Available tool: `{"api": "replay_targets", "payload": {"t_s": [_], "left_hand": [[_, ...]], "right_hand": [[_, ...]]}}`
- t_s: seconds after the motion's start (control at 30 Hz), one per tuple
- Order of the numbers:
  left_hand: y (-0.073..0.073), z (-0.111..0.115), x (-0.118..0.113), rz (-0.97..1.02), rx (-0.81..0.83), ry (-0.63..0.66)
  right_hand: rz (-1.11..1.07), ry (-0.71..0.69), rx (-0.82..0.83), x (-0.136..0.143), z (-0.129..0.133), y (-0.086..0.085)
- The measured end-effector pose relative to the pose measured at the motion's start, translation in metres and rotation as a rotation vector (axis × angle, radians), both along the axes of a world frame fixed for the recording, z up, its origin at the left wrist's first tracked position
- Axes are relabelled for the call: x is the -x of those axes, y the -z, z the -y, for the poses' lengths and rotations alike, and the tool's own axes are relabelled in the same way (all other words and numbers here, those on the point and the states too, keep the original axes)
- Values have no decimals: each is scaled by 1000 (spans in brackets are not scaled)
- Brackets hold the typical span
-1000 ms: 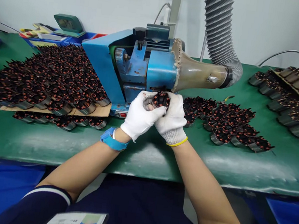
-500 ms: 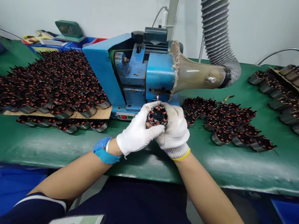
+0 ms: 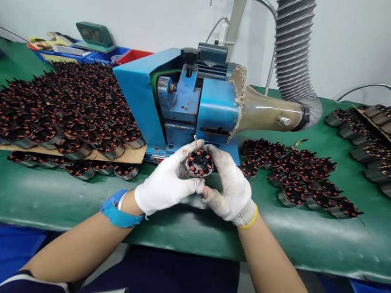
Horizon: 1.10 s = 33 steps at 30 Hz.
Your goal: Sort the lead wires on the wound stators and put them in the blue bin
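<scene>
A round stator (image 3: 199, 163) with copper windings and a black inside is held up in front of the blue machine (image 3: 219, 104). My left hand (image 3: 167, 179), in a white glove, grips its left side, the thumb along its near edge. A thin wire end sticks up from the stator's far side. My right hand (image 3: 231, 185), in a white glove with a yellow cuff edge, curves round the right side; its fingertips touch the stator's far right edge, and its thumb, showing through the glove tip, lies at the near side.
Many stators (image 3: 79, 102) crowd a cardboard sheet (image 3: 133, 154) on the left. More stators (image 3: 303, 175) stand on the green table (image 3: 277, 234) at right, others (image 3: 372, 141) at far right. A grey hose (image 3: 295, 44) joins the machine's funnel.
My right hand has loosened from around the stator and spread wider, its thumb lower. My left hand and the stator have shifted slightly left and down in view. The whole view has shifted a little.
</scene>
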<state>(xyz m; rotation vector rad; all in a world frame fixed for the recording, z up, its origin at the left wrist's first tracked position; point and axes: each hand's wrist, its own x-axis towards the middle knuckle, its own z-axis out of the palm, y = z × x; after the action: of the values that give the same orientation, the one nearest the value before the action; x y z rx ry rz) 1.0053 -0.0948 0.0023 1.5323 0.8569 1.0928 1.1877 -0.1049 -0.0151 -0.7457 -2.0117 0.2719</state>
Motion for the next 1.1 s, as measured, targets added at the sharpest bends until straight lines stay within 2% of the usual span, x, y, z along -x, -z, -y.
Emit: {"api": "replay_targets", "payload": {"t_s": [0.2, 0.27, 0.4, 0.47, 0.53, 0.6, 0.67, 0.7, 0.73, 0.8, 0.87, 0.93, 1.0, 1.1], "left_hand": [[-3, -2, -3, 12, 58, -40], [-3, -6, 0, 55, 105, 15], [-2, -10, 6, 124, 241, 207], [-3, -8, 6, 116, 254, 242], [-3, -3, 3, 98, 221, 261], [-3, 1, -1, 76, 131, 229], [0, 4, -5, 17, -57, 82], [3, 4, -7, -35, -188, -27], [6, 3, -7, -96, -327, -135], [12, 1, -8, -220, -567, -281], [18, -2, -7, -318, -696, -313], [22, -3, -7, -375, -740, -304], [23, -3, -8, -393, -761, -312], [21, -2, -10, -384, -768, -380]], "right_hand": [[100, 92, -125, -4, -4, -6], [142, 89, -163, -6, -6, -11], [167, 57, -208, -5, 0, -17], [20, 136, -134, -1, 4, -14], [-323, 273, 108, 2, 4, -9], [-817, 346, 427, 1, -2, -5], [-1205, 316, 634, -1, -10, -3], [-1313, 286, 684, -1, -13, -3], [-1353, 247, 721, 0, -15, -3], [-1274, 153, 790, 7, -13, -2], [-1152, 94, 851, 20, -8, -1], [-1084, 121, 878, 33, -2, -1], [-1111, 135, 883, 43, 1, -3], [-1212, 45, 829, 52, 1, -4]]}}
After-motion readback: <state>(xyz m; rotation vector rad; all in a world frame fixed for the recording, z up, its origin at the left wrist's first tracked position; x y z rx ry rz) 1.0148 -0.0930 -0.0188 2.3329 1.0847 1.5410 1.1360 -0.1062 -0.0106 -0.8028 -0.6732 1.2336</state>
